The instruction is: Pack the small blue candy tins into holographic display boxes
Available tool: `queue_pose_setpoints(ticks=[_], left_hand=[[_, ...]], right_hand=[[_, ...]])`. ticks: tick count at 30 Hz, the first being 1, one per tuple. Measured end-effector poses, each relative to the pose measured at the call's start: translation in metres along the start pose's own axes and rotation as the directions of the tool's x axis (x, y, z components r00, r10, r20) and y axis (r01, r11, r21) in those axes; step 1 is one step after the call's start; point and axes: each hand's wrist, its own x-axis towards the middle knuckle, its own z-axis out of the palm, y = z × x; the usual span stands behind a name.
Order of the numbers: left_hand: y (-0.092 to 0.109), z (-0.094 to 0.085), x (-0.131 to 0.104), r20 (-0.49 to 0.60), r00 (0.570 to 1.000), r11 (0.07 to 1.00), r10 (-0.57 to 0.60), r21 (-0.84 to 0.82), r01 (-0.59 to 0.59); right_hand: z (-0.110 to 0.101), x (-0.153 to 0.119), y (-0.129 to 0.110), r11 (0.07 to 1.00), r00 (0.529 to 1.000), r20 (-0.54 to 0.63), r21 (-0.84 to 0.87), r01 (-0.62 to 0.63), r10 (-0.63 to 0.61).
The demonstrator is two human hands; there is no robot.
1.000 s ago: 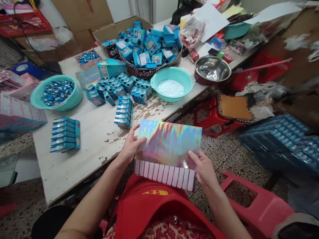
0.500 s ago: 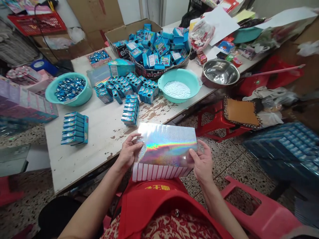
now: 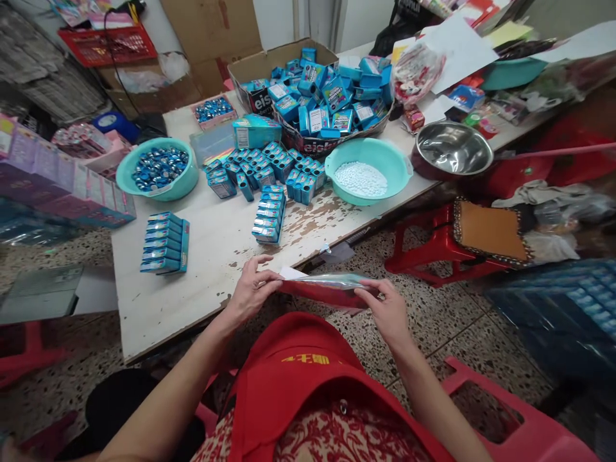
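Observation:
My left hand point(image 3: 254, 287) pinches the left end of a shiny holographic card sheet point(image 3: 320, 290), and my right hand point(image 3: 385, 305) pinches its right end. Tilted almost edge-on above my red apron, the sheet reflects red on its near face. A small white flap point(image 3: 292, 273) shows at its left end. On the table beyond stands a short row of blue small boxes point(image 3: 269, 215). Another row of blue boxes point(image 3: 163, 244) stands upright at the left. Behind them are several loose blue boxes point(image 3: 260, 167) with round holes in their tops.
A turquoise bowl point(image 3: 185, 183) holds blue shiny caps; another turquoise basin point(image 3: 344, 192) holds white pellets. Behind is a carton point(image 3: 308, 146) heaped with blue packs. A steel bowl point(image 3: 452, 149) sits right. Red stools point(image 3: 428, 250) and wrapped stacks point(image 3: 553, 308) stand on the floor.
The card sheet has turned from face-up to nearly edge-on, hiding its slotted near strip. Both hands still grip its ends. The view has shifted slightly left.

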Motion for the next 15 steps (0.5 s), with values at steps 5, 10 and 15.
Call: queue_pose_setpoints(ticks=[5,10,15], left_hand=[[0.006,0.008,-0.001,0.151,0.988,0.990,0.032,0.132,-0.053],[0.009,0.017,0.005,0.248,0.962,0.946,0.112,0.271,-0.180],[-0.031,-0.016,0.015,0.145,0.939,0.951,-0.311,0.046,0.307]], right_hand=[[0.028,0.015,-0.010,0.899,0.965,-0.001,-0.366,0.242,-0.261],[0.088,0.014,-0.036,0.714,0.727,0.545,-0.298,0.634,-0.418],[0.100,0.043,-0.018,0.932,0.751,0.647,-0.174,0.317,-0.135]])
